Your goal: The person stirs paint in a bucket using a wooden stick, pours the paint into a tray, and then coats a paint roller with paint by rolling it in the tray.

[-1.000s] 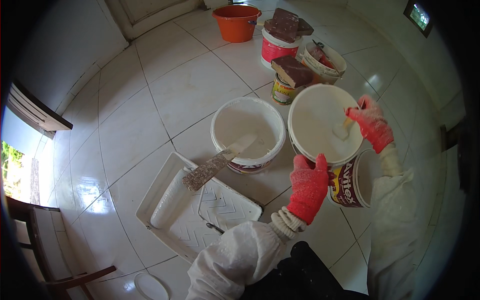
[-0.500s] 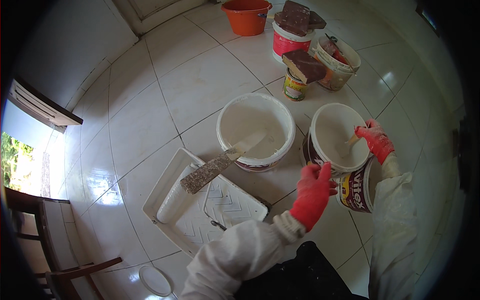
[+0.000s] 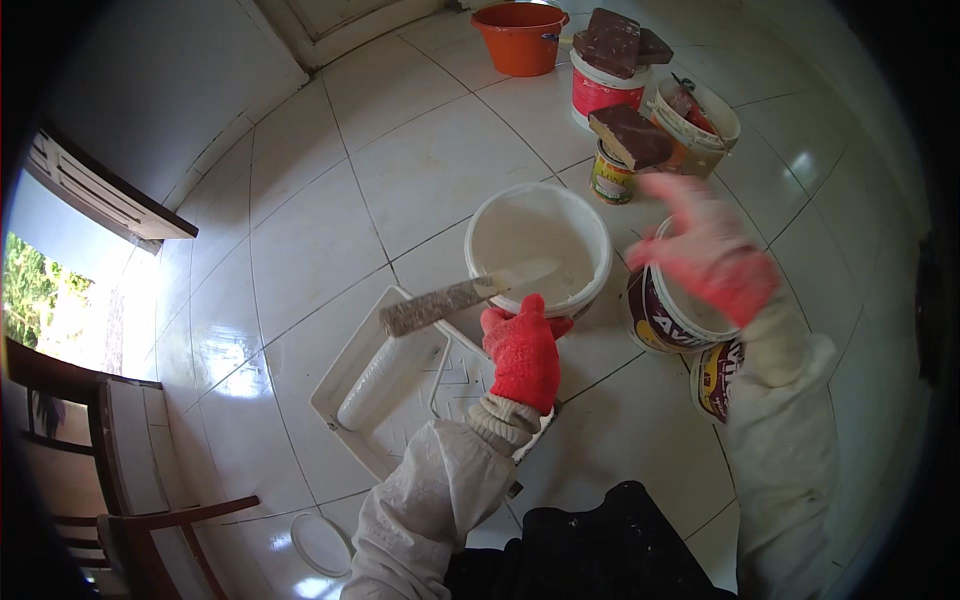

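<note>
My left hand (image 3: 525, 360), in a red-coated glove, is at the near rim of a white paint bucket (image 3: 483, 215), its fingers bent against the rim. Pale liquid lies inside this bucket. Across its near left rim rests a paint-crusted flat stick (image 3: 432, 307) with a paler end over the opening. My right hand (image 3: 705, 245), also gloved and blurred by motion, is open with fingers spread above a second bucket (image 3: 655, 320), dark-labelled, and hides much of its opening. Part of a third bucket (image 3: 712, 385) shows beneath my right forearm.
A white roller tray (image 3: 335, 425) holds a paint roller (image 3: 390, 382) on the left. Farther off stand an orange tub (image 3: 518, 45), a pink-labelled bucket (image 3: 595, 97), a small can (image 3: 610, 178) under a brown sponge block (image 3: 632, 137), and a tool bucket (image 3: 690, 145). A lid (image 3: 322, 543) lies near the chair (image 3: 190, 515).
My left hand has moved left to the middle bucket's rim, and the stick has shifted slightly. My right hand has let go of the wooden-handled tool in the right bucket and moved up and left.
</note>
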Tool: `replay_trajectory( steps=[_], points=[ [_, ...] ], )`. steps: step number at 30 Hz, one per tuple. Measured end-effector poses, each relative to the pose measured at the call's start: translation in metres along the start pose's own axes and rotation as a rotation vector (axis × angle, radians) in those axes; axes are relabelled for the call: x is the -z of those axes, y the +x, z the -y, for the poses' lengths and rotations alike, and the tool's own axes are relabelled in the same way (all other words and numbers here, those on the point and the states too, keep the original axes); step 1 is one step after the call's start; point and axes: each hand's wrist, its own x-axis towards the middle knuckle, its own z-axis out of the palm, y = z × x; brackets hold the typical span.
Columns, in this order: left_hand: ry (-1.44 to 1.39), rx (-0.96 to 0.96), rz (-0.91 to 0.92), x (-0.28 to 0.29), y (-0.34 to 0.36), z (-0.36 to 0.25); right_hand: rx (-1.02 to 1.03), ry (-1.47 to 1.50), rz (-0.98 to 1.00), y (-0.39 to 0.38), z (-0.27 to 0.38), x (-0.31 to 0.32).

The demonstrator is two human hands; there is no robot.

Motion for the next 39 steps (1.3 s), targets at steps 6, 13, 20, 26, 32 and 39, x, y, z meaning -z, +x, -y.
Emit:
replay_trajectory(
  steps=[6,13,20,26,32,39],
  points=[
    [0.688,-1.036,0.038,0.021,0.017,-0.007,0.439,0.165,0.151,0.001,0.103,-0.056],
    [0.259,-0.416,0.195,0.078,-0.069,-0.107,0.641,0.164,-0.133,-0.016,0.135,-0.014],
    [0.392,-0.635,-0.077,0.230,-0.127,-0.159,0.725,0.557,-0.135,-0.088,0.200,-0.057],
    [0.456,-0.645,-0.320,0.328,-0.178,-0.156,0.894,0.630,0.077,-0.124,0.244,-0.123],
    [0.409,-0.657,-0.504,0.388,-0.205,-0.117,0.718,0.781,0.256,-0.172,0.272,-0.182],
    [0.343,-0.472,-0.582,0.423,-0.213,-0.093,0.836,0.739,0.324,-0.161,0.285,-0.226]
  ],
)
